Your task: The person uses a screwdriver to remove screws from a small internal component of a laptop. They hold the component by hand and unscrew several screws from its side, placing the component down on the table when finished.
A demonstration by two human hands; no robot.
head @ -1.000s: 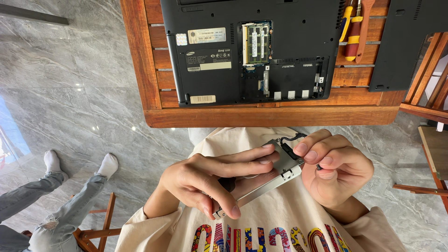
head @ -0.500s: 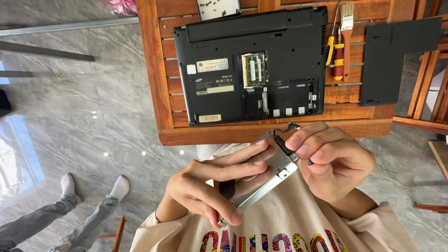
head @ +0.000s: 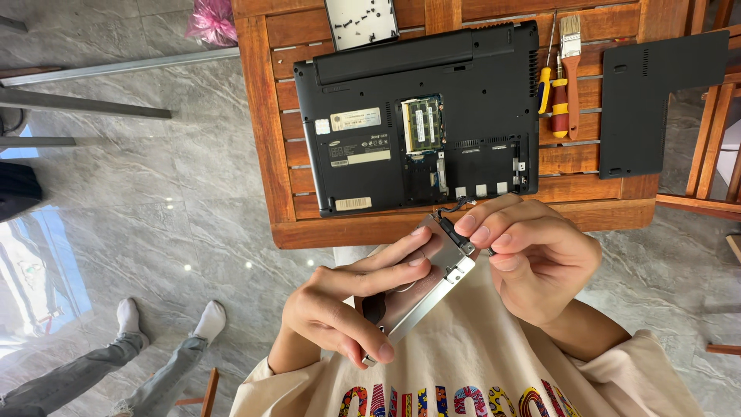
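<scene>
One silver drive in its metal bracket (head: 421, 289) is gripped by both hands: the left hand (head: 347, 305) clasps its body, the right hand (head: 532, 259) pinches the black connector at its end. Beyond the hands lie one opened laptop (head: 417, 120), two screwdrivers (head: 552, 96), one brush (head: 571, 66) and one black cover panel (head: 656, 100) on a slatted wooden table (head: 266, 131). The drive's underside is hidden. The floor (head: 139, 208) is grey marble.

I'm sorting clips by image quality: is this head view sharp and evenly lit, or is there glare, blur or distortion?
Head view: daylight is bright and fairly even; the open black laptop and the silver metal drive caddy in both hands look sharp, with no motion blur. Pale glare lies on the polished grey marble floor at left. The brown slatted wooden table shows slightly slanted edges from the wide lens.
</scene>
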